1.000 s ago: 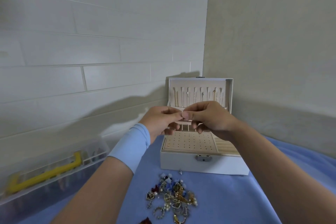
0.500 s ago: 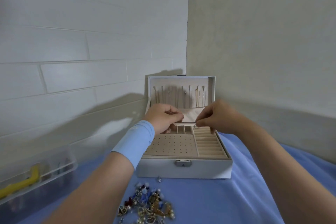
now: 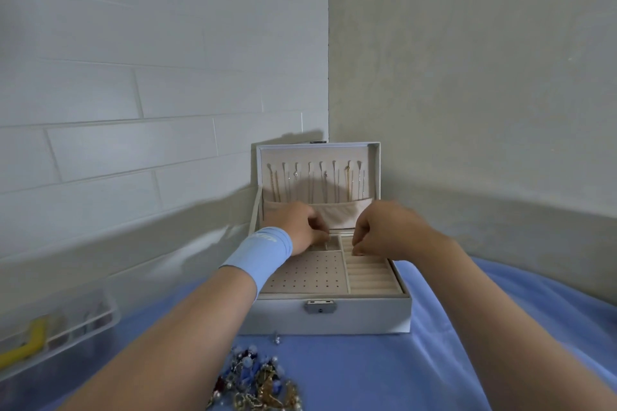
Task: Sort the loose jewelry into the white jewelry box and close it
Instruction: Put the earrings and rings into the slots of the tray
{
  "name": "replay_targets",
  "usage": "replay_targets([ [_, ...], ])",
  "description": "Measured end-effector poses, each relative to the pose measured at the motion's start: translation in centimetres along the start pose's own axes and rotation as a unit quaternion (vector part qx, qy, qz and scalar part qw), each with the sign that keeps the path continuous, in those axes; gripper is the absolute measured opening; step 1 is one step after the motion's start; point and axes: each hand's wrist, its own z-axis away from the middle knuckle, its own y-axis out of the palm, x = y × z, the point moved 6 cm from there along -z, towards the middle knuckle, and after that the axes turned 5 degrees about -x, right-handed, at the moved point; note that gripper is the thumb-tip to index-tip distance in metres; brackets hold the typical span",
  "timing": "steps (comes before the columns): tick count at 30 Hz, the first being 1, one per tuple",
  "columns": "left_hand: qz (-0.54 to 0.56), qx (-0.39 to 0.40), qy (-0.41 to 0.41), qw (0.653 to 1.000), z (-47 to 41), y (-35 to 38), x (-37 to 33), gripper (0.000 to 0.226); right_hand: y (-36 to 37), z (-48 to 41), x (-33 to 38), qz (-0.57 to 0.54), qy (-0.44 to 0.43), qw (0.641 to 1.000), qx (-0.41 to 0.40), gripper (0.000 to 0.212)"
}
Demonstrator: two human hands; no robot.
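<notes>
**Hands part and sink to the back of the tray**

A second ago our two hands meet in the air above the white jewelry box [image 3: 334, 319], fingertips together over something tiny. Now they are apart and lower, both at the 12 o'clock end of the tray. The left hand [image 3: 297, 227] sits over the small compartments [image 3: 330, 244] with its fingers curled. The right hand [image 3: 390, 230] has its curled fingertips down on the ring rolls [image 3: 370, 279] at 1 o'clock. Nothing shows between the fingers, so we cannot tell whether either hand grasps a piece. We judge that one small item is being seated in the rolls. Sorting is under way but far from done: the lid [image 3: 374, 173] stands upright and a full heap waits.

Our count:
- one blue cloth [image 3: 384, 374];
- one box at its centre, with one lid;
- one clear organiser [image 3: 73, 327] at 8 o'clock, with one yellow handle [image 3: 31, 344];
- two hands, and one blue wristband [image 3: 257, 252] on the left;
- one heap of loose jewelry [image 3: 257, 384] at 6 o'clock of the box, well apart from both hands and too tangled to count;
- one stud panel [image 3: 310, 272];
- eight hooks [image 3: 310, 164] in the lid, hung with thin chains;
- one latch [image 3: 320, 306] on the front wall;
- one stray piece [image 3: 276, 339] just in front of that wall.
</notes>
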Motion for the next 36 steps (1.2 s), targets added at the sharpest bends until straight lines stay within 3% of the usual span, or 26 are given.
replay_targets([
  [12,-0.058,0.026,0.014,0.998,-0.6,1.4,-1.1,0.018,0.0,-0.1,-0.9,-0.089,-0.007,0.996,0.029,0.016],
  [19,-0.037,0.003,0.052,0.998,2.2,-0.1,-1.1,0.019,0.5,0.1,-0.1,-0.032,-0.023,0.998,0.049,0.013],
  [24,-0.051,0.063,0.065,0.995,4.4,0.3,-1.5,0.018,0.4,0.6,0.9,0.027,-0.031,0.998,0.051,0.015],
  [27,-0.038,0.052,0.072,0.995,5.6,-0.3,-1.4,0.017,-0.5,1.1,2.5,0.088,-0.061,0.994,0.011,0.015],
  [30,-0.038,0.022,0.079,0.996,7.5,-1.8,-0.8,0.012,-1.4,2.3,5.7,0.042,-0.109,0.993,-0.010,0.013],
  [36,-0.030,-0.028,0.068,0.997,12.7,-4.7,2.9,0.006,0.4,6.2,13.0,0.008,-0.225,0.971,0.074,0.007],
])
